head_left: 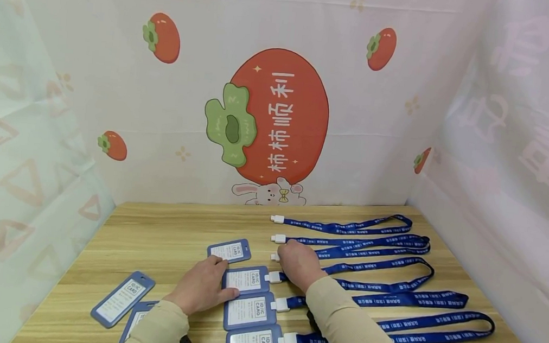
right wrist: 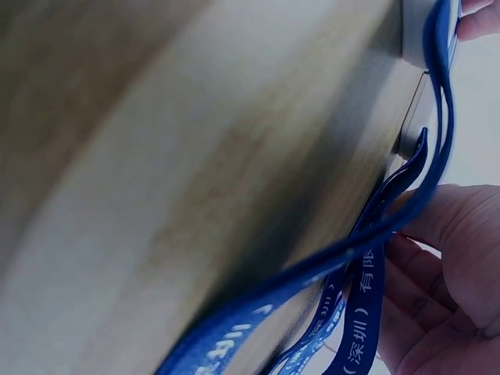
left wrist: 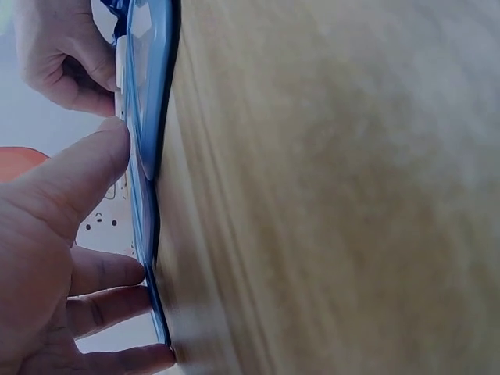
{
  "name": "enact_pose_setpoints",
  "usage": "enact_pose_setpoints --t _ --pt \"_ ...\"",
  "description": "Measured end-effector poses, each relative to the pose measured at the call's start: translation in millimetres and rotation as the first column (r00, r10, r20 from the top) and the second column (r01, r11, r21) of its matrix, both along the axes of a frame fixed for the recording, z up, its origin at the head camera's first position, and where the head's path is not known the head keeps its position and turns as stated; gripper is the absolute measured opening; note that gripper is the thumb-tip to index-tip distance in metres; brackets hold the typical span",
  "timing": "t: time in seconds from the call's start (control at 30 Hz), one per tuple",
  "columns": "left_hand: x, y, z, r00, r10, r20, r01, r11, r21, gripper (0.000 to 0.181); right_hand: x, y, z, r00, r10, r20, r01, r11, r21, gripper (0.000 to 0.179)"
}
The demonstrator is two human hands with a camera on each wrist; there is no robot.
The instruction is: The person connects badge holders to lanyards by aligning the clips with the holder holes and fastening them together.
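Observation:
My left hand [head_left: 205, 285] rests over a column of blue ID card holders, its fingers loosely extended. Its fingertips touch the far card holder [head_left: 230, 250], and the thumb lies at the edge of the card holder [head_left: 247, 281] in front of it. With curled fingers, my right hand [head_left: 299, 263] pinches a blue lanyard [right wrist: 367, 289] close behind its white clip [head_left: 274, 257]. Nearer to me, white clips [head_left: 282, 304] of other lanyards meet the right ends of the card holders [head_left: 251, 312]. Part of the gripped strap is hidden behind the right hand.
Two more lanyards [head_left: 343, 229] lie at the back of the wooden table [head_left: 177, 223]. Other looped straps [head_left: 436, 335] spread to the right. Two loose card holders [head_left: 123, 299] lie at the left, one partly under the left sleeve. A printed cloth wall [head_left: 178, 97] stands behind.

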State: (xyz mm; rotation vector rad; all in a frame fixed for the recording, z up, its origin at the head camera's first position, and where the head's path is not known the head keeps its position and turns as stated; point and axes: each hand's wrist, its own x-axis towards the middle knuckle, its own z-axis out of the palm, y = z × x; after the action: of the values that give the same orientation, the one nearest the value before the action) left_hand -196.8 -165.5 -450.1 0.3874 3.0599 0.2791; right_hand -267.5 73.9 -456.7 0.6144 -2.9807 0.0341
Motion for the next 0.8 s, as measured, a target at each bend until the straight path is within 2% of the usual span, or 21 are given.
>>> enact_pose_setpoints --t 0.8 --pt "-1.2 0.5 -1.3 1.0 0.009 0.002 -0.009 1.0 0.012 0.089 0.2 -0.2 0.5 1.0 -0.004 0.015 0.004 1.0 -0.004 0.014"
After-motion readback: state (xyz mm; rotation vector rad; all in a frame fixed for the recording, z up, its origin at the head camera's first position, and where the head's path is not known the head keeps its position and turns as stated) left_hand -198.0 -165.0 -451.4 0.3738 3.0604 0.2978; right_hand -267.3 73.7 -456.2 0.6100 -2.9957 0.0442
